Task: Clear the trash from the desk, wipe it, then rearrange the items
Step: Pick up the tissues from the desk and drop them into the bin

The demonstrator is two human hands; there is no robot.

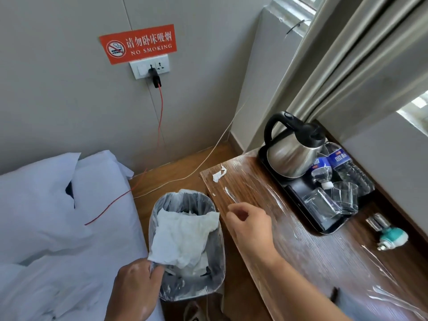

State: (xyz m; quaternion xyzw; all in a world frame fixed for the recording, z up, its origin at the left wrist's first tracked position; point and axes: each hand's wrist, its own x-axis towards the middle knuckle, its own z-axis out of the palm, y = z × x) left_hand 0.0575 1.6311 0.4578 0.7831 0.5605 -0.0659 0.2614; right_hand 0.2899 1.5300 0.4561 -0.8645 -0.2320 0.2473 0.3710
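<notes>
From my head camera, my left hand point(136, 288) at seven o'clock pinches a white crumpled cloth point(183, 237) by one corner; the cloth drapes over the mouth of the lined trash bin point(203, 290), which stands on the floor between the bed point(46, 216) and the desk point(301, 262). My right hand point(251, 228) hovers at the desk's near edge — fingers loosely curled, grasping nothing I can see. At twelve o'clock from it, a torn paper scrap point(218, 174) lies on the desk, with smaller white bits just below. At two o'clock a black tray point(324, 228) carries a kettle point(291, 154), water bottles point(342, 163) and glasses point(342, 198).
</notes>
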